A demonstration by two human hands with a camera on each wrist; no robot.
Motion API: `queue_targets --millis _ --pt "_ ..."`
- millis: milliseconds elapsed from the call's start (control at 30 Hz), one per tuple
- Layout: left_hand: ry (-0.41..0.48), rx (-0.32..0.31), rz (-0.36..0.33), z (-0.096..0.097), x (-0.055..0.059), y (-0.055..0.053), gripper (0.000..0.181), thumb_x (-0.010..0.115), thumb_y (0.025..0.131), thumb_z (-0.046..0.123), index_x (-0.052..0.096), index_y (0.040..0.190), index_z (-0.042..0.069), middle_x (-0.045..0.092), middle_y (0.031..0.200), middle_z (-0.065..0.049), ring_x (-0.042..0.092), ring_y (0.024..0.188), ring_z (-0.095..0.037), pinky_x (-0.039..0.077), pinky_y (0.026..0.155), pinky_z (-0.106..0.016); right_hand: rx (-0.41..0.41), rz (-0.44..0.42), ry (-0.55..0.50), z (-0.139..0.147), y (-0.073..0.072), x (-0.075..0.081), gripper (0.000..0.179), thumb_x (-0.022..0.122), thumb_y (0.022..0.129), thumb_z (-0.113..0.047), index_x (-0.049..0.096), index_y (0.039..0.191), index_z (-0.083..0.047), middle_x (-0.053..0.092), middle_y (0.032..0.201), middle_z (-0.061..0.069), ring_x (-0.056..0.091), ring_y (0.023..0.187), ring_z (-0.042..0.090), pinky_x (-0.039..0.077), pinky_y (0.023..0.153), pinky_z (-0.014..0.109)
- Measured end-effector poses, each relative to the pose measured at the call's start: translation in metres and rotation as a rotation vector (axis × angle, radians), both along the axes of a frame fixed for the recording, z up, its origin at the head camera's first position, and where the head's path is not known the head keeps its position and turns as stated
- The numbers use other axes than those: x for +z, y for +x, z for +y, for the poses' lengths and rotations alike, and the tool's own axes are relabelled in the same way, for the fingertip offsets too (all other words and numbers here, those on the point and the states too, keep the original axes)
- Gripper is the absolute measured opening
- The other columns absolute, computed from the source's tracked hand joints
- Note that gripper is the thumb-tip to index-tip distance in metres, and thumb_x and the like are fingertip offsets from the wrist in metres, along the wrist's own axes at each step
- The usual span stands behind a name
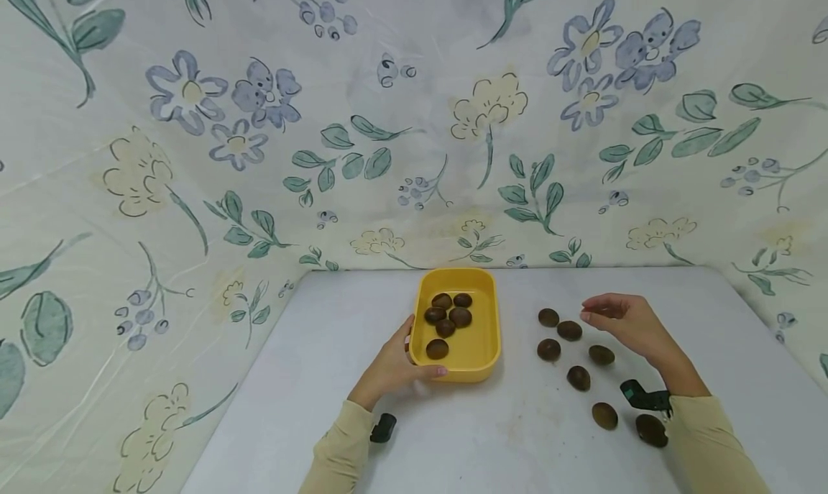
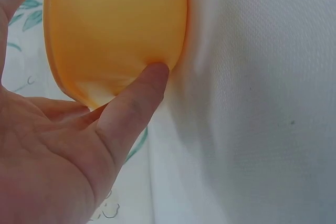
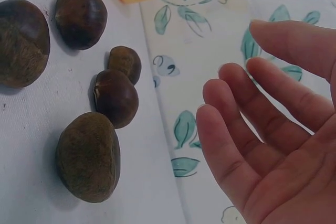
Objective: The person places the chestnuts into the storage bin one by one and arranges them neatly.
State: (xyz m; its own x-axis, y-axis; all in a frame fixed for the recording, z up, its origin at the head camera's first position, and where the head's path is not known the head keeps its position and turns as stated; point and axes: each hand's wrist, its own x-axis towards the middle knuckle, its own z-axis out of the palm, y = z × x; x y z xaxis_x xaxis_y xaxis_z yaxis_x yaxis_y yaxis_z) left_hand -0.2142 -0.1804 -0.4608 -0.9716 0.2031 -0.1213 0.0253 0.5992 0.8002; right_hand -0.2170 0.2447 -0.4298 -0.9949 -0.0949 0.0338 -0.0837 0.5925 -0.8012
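My left hand [image 1: 396, 357] grips the near left corner of a yellow plastic tray [image 1: 475, 346], thumb along the near wall and fingers on the left side. In the left wrist view the thumb [image 2: 134, 106] presses the tray wall [image 2: 121, 24]. Several brown chestnuts [image 1: 445, 327] lie inside, toward the tray's left. My right hand [image 1: 624, 321] hovers over the table at the right, fingers loosely bent and nothing in them. Nearest to it is a chestnut [image 1: 569, 330] on the table; in the right wrist view the spread fingers [image 3: 223, 150] stand apart from the chestnuts [image 3: 89, 156].
More loose chestnuts [image 1: 578, 378] are scattered on the white table [image 1: 491, 436] to the right of the tray, one [image 1: 651, 431] close by the right sleeve. Floral cloth [image 1: 414, 120] hangs behind the table and at its sides.
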Motion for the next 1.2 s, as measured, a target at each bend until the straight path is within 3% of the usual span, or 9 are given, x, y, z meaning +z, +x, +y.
queue_targets --millis 167,600,900,1200 --pt "0.006 -0.004 0.002 0.000 0.000 0.000 0.125 0.093 0.074 0.043 0.017 0.166 0.007 0.031 0.170 -0.015 0.042 0.150 -0.038 0.036 0.122 -0.059 -0.002 0.001 0.001 0.000 0.000 -0.001 0.048 0.069 0.100 -0.037 0.067 0.130 0.000 0.075 0.120 0.017 0.070 0.106 0.022 0.055 0.094 0.045" --pt "0.017 0.003 -0.023 0.001 0.001 0.001 0.125 0.093 0.074 0.043 0.015 0.167 0.010 0.029 0.171 -0.013 0.040 0.152 -0.038 0.034 0.123 -0.060 -0.026 -0.023 0.005 0.002 0.001 -0.004 0.048 0.069 0.100 -0.035 0.065 0.131 0.002 0.073 0.122 0.020 0.068 0.112 0.031 0.056 0.093 0.043" --pt "0.007 -0.005 -0.008 0.001 0.002 0.001 0.125 0.093 0.074 0.043 0.015 0.167 0.010 0.029 0.171 -0.014 0.032 0.156 -0.038 0.029 0.125 -0.061 -0.033 -0.031 0.010 0.005 -0.001 -0.008 0.049 0.070 0.100 -0.035 0.065 0.131 0.003 0.072 0.124 0.022 0.067 0.115 0.035 0.057 0.097 0.050" --pt "0.003 -0.035 0.007 0.000 0.002 0.000 0.126 0.092 0.075 0.043 0.013 0.167 0.009 0.028 0.171 -0.013 0.032 0.156 -0.037 0.029 0.126 -0.059 -0.018 -0.034 0.036 0.009 -0.002 -0.013 0.047 0.071 0.099 -0.031 0.065 0.130 0.004 0.072 0.122 0.022 0.068 0.112 0.034 0.057 0.092 0.045"
